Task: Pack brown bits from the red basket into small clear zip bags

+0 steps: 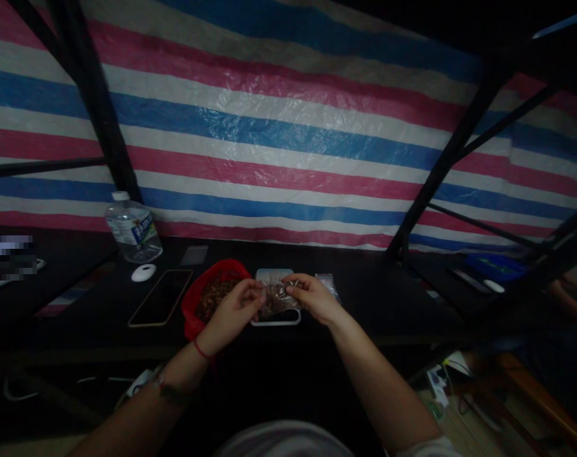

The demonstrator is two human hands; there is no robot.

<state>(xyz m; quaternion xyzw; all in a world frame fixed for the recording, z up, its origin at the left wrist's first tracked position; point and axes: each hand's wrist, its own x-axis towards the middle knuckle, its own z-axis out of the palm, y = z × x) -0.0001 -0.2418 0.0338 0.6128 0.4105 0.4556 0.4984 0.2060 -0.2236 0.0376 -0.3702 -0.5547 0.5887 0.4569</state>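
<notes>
A small clear plastic bag point(277, 301) with brown pieces in it is stretched between my two hands. My left hand point(235, 306) pinches its left edge, while my right hand point(315, 299) grips the right side with thumb and fingers. Below the bag lies a flat white-rimmed device point(275, 273), mostly covered by the bag and my hands. Just left of that is an open red bag point(189, 309) filled with small brown pieces, and my left forearm passes over its near edge. What exactly the brown pieces are, I cannot tell.
Left of the red bag lie a phone point(162, 298) and a white mouse-shaped object point(143, 273). Behind them stands a clear bottle point(134, 230). Flat clear bags lie at the back point(193, 255) and right point(328, 284). Dark metal posts flank the black table; another person's arm shows far right.
</notes>
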